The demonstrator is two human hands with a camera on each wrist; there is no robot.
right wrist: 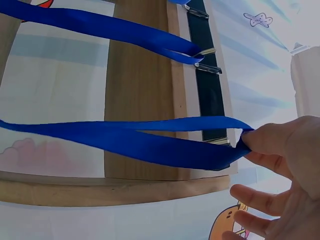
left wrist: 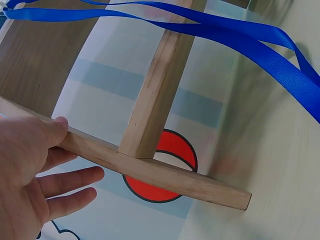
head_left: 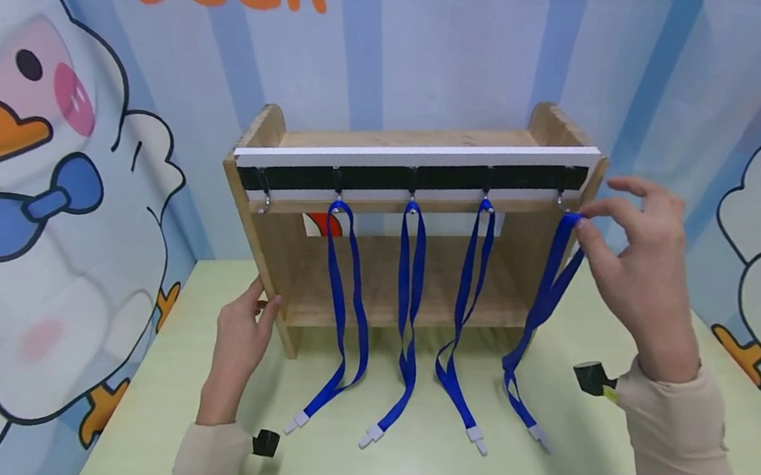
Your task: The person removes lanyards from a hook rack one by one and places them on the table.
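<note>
My right hand (head_left: 648,273) pinches the top of a blue lanyard (head_left: 544,297) between thumb and forefinger, close beside the rightmost hook (head_left: 561,198). In the right wrist view, the lanyard's loop (right wrist: 180,150) stretches from the pinching fingertips across the front of the wooden shelf, the other fingers spread apart. My left hand (head_left: 241,335) grips the side board of the wooden shelf (head_left: 253,243) low on the left. The left wrist view has the thumb on the front edge of that board (left wrist: 100,150), the other fingers loosely extended beside it.
Several other blue lanyards (head_left: 412,272) hang from hooks on the black strip (head_left: 373,179) along the shelf's top, white clips at their lower ends. The leftmost hook (head_left: 264,198) is bare. The shelf stands on a pale table (head_left: 425,474), with a duck-print curtain (head_left: 435,50) behind.
</note>
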